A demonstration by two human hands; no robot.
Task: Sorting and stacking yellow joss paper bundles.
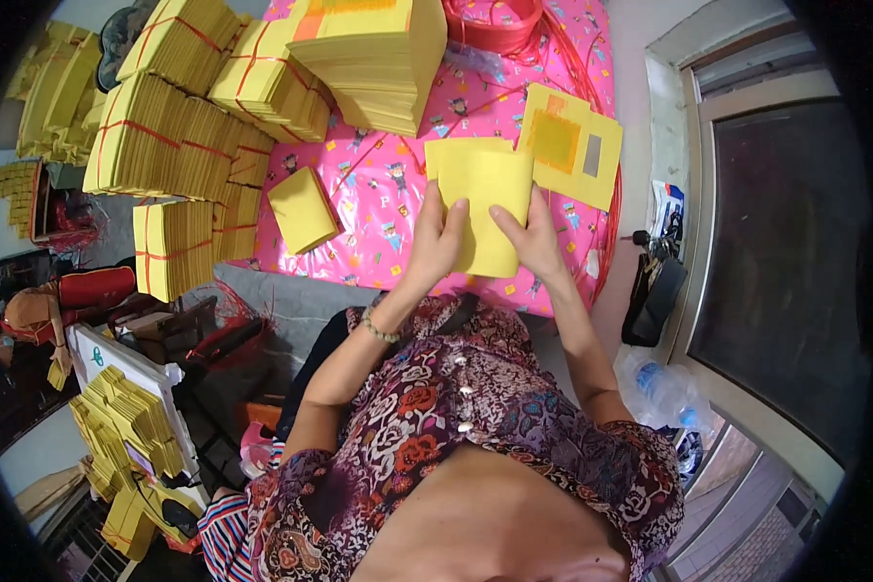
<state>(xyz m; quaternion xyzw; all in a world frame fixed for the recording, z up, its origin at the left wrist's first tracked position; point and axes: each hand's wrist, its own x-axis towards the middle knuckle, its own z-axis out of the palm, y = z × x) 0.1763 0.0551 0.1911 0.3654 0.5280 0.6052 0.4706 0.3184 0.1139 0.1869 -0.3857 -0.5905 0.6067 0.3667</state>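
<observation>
A plain yellow paper sheet [488, 218], curved along its length as if rolled or folded, is held upright between my two hands above the pink table cover. My left hand [439, 238] grips its left edge, thumb on the near face. On the opposite edge, my right hand [533, 238] does the same, its thumb pressed on the paper. Whether this is one sheet or several layers I cannot tell. Just beyond it lie printed yellow sheets [601, 160] with orange and grey patches. A small folded yellow paper bundle [303, 210] rests to the left.
Tall stacks of yellow paper [150, 141] tied with red strips stand at the left. A large yellow stack [378, 78] and a red plastic strap coil [495, 29] are farther back. A window [776, 252] borders the right. Another person [39, 315] holds yellow paper at the far left.
</observation>
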